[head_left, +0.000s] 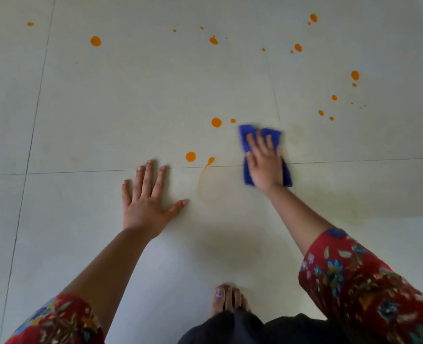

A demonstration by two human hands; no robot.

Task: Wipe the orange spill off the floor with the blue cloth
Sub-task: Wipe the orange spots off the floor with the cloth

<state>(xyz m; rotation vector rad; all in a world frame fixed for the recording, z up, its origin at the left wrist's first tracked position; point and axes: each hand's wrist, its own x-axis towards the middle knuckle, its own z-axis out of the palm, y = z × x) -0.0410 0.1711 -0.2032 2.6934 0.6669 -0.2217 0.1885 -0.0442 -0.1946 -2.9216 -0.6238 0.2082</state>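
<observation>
The right hand [263, 165] is pressing the blue cloth [249, 139] flat on the tiled floor [106, 108], fingers [260, 140] straight, cloth's long axis running away from the person; orange spill [216, 122] drops are lying just left. The left hand [145, 202] is resting spread.

Pale glossy floor tiles [131, 95] divided by thin dark grout lines [31, 142]; soft shadow cast at right.
</observation>
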